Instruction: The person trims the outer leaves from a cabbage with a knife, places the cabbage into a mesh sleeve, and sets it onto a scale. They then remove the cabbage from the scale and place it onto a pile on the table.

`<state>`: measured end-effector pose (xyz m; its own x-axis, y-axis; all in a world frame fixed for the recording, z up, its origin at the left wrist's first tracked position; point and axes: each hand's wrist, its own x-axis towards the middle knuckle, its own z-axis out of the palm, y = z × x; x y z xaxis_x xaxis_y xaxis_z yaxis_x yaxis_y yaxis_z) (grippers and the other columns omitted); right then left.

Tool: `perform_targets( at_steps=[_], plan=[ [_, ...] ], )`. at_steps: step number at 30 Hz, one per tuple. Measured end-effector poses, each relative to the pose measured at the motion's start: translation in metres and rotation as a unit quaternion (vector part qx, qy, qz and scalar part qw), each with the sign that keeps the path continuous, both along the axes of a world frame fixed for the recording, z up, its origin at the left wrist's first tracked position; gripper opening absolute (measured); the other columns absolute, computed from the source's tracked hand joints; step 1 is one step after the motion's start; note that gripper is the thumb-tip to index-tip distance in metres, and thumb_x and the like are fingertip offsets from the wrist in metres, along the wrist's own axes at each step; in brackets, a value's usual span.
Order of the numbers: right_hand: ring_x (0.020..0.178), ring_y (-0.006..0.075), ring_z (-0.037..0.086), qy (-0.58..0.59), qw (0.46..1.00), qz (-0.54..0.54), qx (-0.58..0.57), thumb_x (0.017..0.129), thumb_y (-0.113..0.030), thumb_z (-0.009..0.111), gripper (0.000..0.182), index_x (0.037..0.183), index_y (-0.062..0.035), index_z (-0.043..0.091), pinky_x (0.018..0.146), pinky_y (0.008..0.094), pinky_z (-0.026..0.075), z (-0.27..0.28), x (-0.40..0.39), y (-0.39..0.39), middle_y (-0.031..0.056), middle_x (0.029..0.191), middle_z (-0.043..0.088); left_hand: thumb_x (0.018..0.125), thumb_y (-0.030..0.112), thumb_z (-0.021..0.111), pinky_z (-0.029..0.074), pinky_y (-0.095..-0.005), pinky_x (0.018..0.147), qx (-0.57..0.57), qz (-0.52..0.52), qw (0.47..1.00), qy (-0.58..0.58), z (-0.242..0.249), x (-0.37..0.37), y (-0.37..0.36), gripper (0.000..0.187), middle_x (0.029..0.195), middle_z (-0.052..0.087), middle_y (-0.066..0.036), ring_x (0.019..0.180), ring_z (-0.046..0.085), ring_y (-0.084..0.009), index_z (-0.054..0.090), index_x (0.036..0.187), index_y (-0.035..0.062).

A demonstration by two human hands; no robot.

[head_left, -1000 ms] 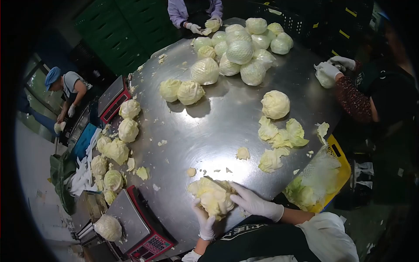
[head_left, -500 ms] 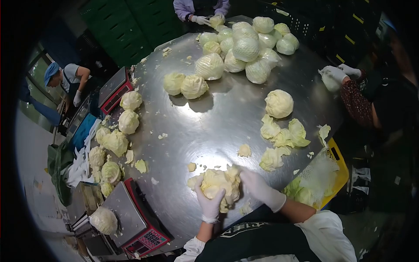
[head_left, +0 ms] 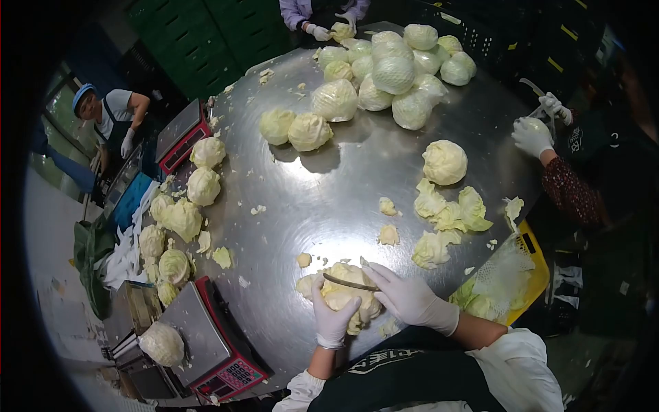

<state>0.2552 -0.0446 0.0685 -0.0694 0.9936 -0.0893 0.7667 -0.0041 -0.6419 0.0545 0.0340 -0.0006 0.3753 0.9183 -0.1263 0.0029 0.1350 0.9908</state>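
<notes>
A pale, partly trimmed cabbage rests on the metal table near its front edge. White-gloved, my left hand wraps round the left side of this cabbage, thumb on top. My right hand, also gloved, is at the cabbage's right side with its fingers pressed together. A thin, dark, curved blade lies across the top of the cabbage, one end at my right fingers, which hide its handle. Small cut pieces and loose outer leaves lie beyond my right hand.
Netted cabbages are heaped at the table's far side. More cabbages line the left edge, near two red scales. A yellow crate with leaves stands at right. Co-workers' gloved hands are at the far side, right and left.
The curved blade now shows over the cabbage, and my right hand lies flatter beside it. Another small piece has appeared on the table. The right co-worker's hands have moved apart.
</notes>
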Motion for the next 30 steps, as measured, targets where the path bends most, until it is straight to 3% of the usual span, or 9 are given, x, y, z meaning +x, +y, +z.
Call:
perform_targets(
  at_steps=[3,7,9,11,14,17,19,25,30],
  plan=[
    [0.09,0.0308,0.072,-0.046,0.996,-0.004,0.073,0.1,-0.028,0.055,0.058,0.152,-0.0081,0.04,0.065,0.0396,0.059,-0.014,0.002,0.003,0.0162,0.151,0.047,0.076,0.005,0.085,0.047,-0.0359,0.105,-0.008,-0.005,1.0,-0.016,-0.001,0.005,0.001,0.087,0.134,0.05,-0.017,0.122,0.054,-0.0241,0.032,0.145,-0.001],
    [0.092,0.0338,0.07,0.106,0.987,-0.098,0.072,0.103,-0.025,0.051,0.044,0.142,-0.0055,0.052,0.077,0.0403,0.057,-0.039,0.009,0.029,0.018,0.128,0.062,0.073,0.012,0.089,0.044,-0.0381,0.108,-0.019,0.0,0.999,-0.026,-0.004,0.009,0.0,0.091,0.133,0.05,-0.018,0.124,0.052,-0.025,0.034,0.145,-0.0016],
    [0.095,0.0344,0.069,0.191,0.967,-0.157,0.066,0.104,-0.022,0.048,0.04,0.139,-0.0034,0.055,0.085,0.0399,0.055,-0.066,0.023,0.049,0.0193,0.119,0.066,0.069,0.02,0.092,0.039,-0.0415,0.112,0.152,-0.024,0.984,0.096,-0.012,0.006,-0.008,0.096,0.134,0.049,-0.019,0.127,0.049,-0.0269,0.036,0.144,-0.0023],
    [0.103,0.0335,0.067,0.206,0.944,-0.231,-0.112,0.105,-0.022,0.048,0.039,0.136,-0.001,0.056,0.093,0.0389,0.051,-0.089,0.044,0.062,0.0201,0.111,0.069,0.064,0.027,0.093,0.035,-0.0424,0.116,0.105,-0.042,0.991,0.075,-0.008,-0.005,-0.008,0.103,0.137,0.048,-0.019,0.131,0.046,-0.0285,0.037,0.146,-0.0024],
    [0.094,0.0407,0.069,0.262,0.906,-0.333,-0.005,0.103,-0.03,0.052,0.041,0.137,-0.0076,0.058,0.082,0.0471,0.054,-0.148,0.079,0.055,0.0249,0.113,0.068,0.066,0.027,0.09,0.035,-0.0407,0.117,0.008,-0.106,0.993,-0.052,-0.012,-0.043,-0.001,0.108,0.145,0.044,-0.016,0.134,0.045,-0.0284,0.031,0.152,0.0009],
    [0.089,0.0405,0.07,0.039,0.941,-0.297,0.154,0.101,-0.031,0.053,0.054,0.147,-0.0024,0.045,0.079,0.0478,0.055,-0.105,0.09,0.036,0.0304,0.125,0.063,0.073,0.026,0.087,0.036,-0.0413,0.116,-0.148,-0.079,0.977,-0.13,-0.002,-0.089,-0.002,0.104,0.148,0.043,-0.017,0.136,0.045,-0.0282,0.027,0.155,0.0029],
    [0.101,0.0462,0.066,-0.072,0.923,-0.356,-0.129,0.099,-0.031,0.057,0.067,0.153,0.0018,0.033,0.09,0.0472,0.052,-0.03,0.076,0.029,0.0307,0.126,0.063,0.076,0.023,0.085,0.038,-0.0408,0.115,-0.185,-0.013,0.972,-0.146,-0.013,-0.096,-0.01,0.102,0.148,0.043,-0.017,0.136,0.045,-0.028,0.025,0.156,0.0032],
    [0.099,0.0506,0.066,0.077,0.991,-0.106,-0.01,0.098,-0.036,0.058,0.084,0.159,0.0012,0.013,0.092,0.0499,0.053,-0.015,0.013,0.009,0.0356,0.151,0.038,0.077,0.014,0.087,0.042,-0.0389,0.112,-0.039,-0.011,0.999,-0.002,0.026,-0.044,-0.014,0.106,0.146,0.044,-0.02,0.131,0.05,-0.0273,0.019,0.157,0.0002],
    [0.097,0.0507,0.066,0.114,0.991,0.015,-0.065,0.1,-0.033,0.051,0.076,0.159,-0.001,0.014,0.091,0.0524,0.052,0.014,-0.011,-0.016,0.0368,0.154,0.033,0.055,0.042,0.097,0.047,-0.0434,0.101,0.147,0.011,0.964,0.221,0.042,-0.008,-0.02,0.11,0.123,0.058,-0.022,0.118,0.058,-0.0356,0.042,0.137,-0.0069]
  ],
)
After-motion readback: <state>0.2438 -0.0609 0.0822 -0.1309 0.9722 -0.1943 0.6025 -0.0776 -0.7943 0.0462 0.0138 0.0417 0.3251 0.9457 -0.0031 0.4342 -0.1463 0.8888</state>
